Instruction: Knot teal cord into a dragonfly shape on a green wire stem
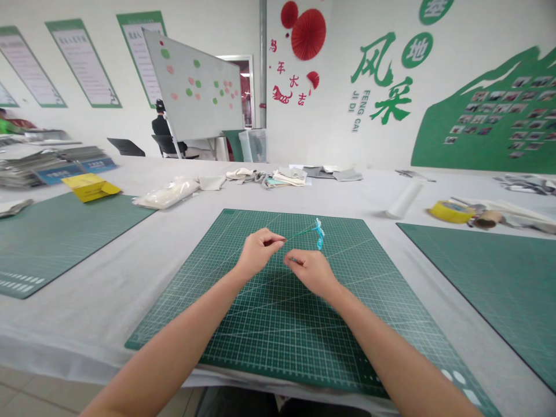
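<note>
My left hand (257, 252) is closed in a pinch on the thin green stem of a small blue craft flower (320, 236). The stem points to the right, and the blue and white head with a drooping blue part sits at its far end. Just below the stem, my right hand (313, 271) has its thumb and fingers pressed together. Whatever it may hold is too small to make out. Both hands are above a green gridded cutting mat (256, 330).
Further green mats lie to the left (65, 237) and right (486, 272). Along the back are a clear bag of white material (167, 194), folded cloth pieces (289, 176), a white roll (405, 198) and yellow tape (452, 212). A person (160, 124) sits beyond, near a whiteboard (200, 87).
</note>
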### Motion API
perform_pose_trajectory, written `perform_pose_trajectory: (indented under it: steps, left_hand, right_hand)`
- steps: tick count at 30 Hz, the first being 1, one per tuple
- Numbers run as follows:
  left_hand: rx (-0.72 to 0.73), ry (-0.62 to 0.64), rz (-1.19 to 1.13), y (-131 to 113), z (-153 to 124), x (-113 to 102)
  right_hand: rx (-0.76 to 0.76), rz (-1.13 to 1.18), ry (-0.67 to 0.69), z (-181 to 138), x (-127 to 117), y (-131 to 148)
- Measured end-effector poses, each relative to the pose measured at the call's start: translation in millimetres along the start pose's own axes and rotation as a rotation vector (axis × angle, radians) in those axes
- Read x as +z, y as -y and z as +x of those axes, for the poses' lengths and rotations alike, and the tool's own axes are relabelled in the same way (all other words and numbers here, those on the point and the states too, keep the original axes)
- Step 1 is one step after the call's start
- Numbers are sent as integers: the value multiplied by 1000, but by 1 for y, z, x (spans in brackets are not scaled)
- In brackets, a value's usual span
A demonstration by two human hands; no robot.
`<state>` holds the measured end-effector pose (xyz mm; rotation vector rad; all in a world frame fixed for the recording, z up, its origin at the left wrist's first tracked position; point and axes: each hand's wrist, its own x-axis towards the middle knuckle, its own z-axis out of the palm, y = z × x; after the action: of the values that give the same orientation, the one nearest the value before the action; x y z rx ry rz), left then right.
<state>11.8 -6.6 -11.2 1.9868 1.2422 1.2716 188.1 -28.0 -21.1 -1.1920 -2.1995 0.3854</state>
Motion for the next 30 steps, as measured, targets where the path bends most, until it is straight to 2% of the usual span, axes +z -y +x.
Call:
perform_pose_trajectory:
  steps: [7, 14, 23, 30]
  left_hand:
    - [49, 9, 128, 1, -1, 2]
    - [153, 102, 235, -1, -7, 6]
    - [95, 40, 255, 1, -6, 5]
    - [199, 193, 383, -6, -10, 5]
  right_hand:
    - [-127, -45, -15, -3, -3, 7]
    - [-202, -138, -61, -5, -4, 10]
    - [-207, -162, -76, -6, -3, 8]
    - [-185, -137, -187, -7, -5, 6]
